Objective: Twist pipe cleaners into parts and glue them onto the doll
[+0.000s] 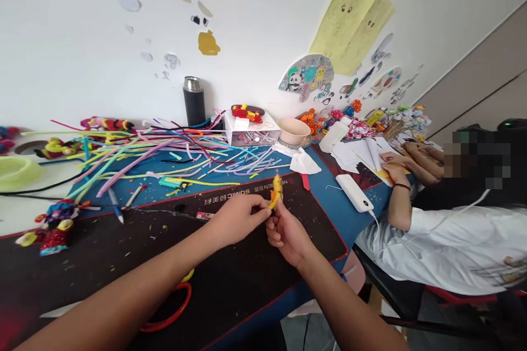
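Note:
Above the dark mat (255,285), a small yellow pipe-cleaner figure (277,186) with a bit of orange stands upright between my fingertips. My right hand (291,235) grips its lower end, thumb against the curled fingers. From the left, my left hand (239,219) pinches the orange and yellow part low on its side. Under my left forearm lies a pair of scissors with a red handle (187,307), partly hidden. A small pink-labelled strip (205,215) rests on the mat by my left hand.
Loose coloured pipe cleaners (140,156) spread across the back, near a black thermos (194,101), a white drawer box (255,130) and a beige bowl (294,130). At left lies a pipe-cleaner doll (55,230). A white power bank (354,193) sits right, beside a person in white (444,247).

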`<action>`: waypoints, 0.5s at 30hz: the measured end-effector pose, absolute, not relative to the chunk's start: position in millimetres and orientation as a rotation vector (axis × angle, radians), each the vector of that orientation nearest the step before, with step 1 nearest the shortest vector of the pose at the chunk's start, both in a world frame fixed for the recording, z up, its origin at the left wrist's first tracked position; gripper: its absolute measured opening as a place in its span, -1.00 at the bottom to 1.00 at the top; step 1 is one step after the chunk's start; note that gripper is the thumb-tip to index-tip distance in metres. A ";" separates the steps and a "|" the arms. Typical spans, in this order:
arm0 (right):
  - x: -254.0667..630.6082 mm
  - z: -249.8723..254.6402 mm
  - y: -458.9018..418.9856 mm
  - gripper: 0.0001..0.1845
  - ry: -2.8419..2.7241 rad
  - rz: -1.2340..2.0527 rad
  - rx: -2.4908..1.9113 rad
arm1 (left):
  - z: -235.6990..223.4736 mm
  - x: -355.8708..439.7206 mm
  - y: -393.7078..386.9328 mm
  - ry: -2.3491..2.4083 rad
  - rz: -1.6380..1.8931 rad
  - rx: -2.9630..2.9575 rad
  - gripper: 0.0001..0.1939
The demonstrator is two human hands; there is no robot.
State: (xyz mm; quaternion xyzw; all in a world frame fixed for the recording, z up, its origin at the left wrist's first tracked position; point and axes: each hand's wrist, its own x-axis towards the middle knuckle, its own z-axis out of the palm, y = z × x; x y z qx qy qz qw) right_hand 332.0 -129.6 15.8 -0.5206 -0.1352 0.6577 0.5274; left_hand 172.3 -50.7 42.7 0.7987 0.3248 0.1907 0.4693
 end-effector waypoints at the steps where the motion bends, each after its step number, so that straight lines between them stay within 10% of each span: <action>1: 330.5 15.3 -129.2 -0.36 -0.343 1.563 -1.241 | 46.3 170.4 -55.4 0.768 0.478 1.952 -0.79; 15: 296.6 10.7 -104.0 -0.34 -0.647 1.472 -1.204 | 59.2 86.6 -66.9 0.734 0.698 1.607 -0.69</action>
